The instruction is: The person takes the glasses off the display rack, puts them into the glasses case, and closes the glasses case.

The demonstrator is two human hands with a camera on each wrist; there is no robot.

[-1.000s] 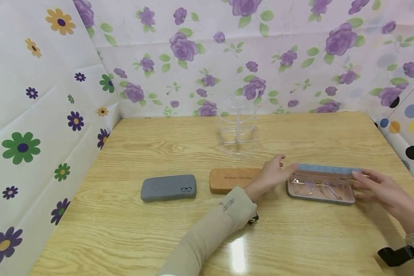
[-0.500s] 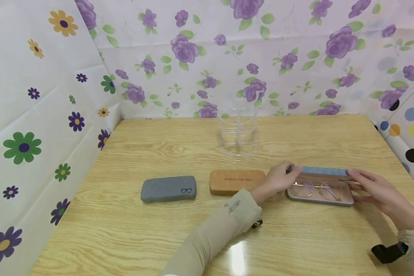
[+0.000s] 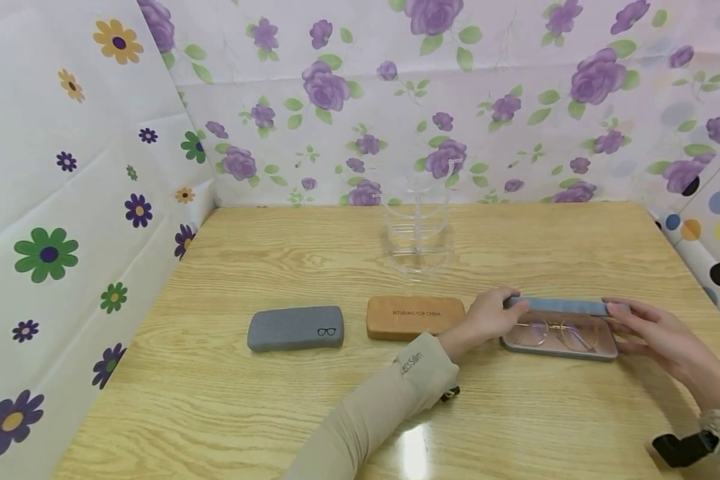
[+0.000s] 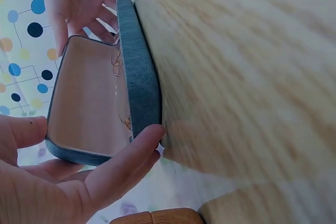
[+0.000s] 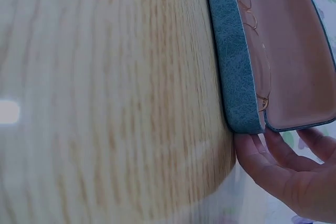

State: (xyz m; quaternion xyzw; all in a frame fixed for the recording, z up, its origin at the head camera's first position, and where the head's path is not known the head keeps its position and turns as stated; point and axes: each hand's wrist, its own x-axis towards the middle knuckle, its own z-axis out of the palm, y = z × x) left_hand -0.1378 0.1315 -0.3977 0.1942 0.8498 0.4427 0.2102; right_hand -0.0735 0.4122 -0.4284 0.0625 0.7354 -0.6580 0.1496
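Observation:
An eyeglass case (image 3: 567, 306) with a blue-grey shell and pink lining stands on the table at the right, its lid raised part way. Thin gold-rimmed glasses (image 3: 554, 326) lie inside, partly hidden by the lid in the head view. My left hand (image 3: 495, 315) holds the case's left end, its thumb on the lid's edge; the left wrist view shows its fingers (image 4: 131, 163) bent around that end. At the other end my right hand (image 3: 666, 340) has its thumb on the lid's corner. In the right wrist view, its fingers (image 5: 257, 163) touch the case's end.
An orange-brown case (image 3: 416, 317) with lettering lies just left of my left hand. Farther left is a grey glasses case (image 3: 296, 328). A clear tiered stand (image 3: 418, 233) rises behind them. Patterned cloth (image 3: 336, 133) borders the wooden table.
My left hand has moved right onto the left end of the case and taken hold of the lid. The lid has tipped slightly forward and down. My right hand stays at the right end.

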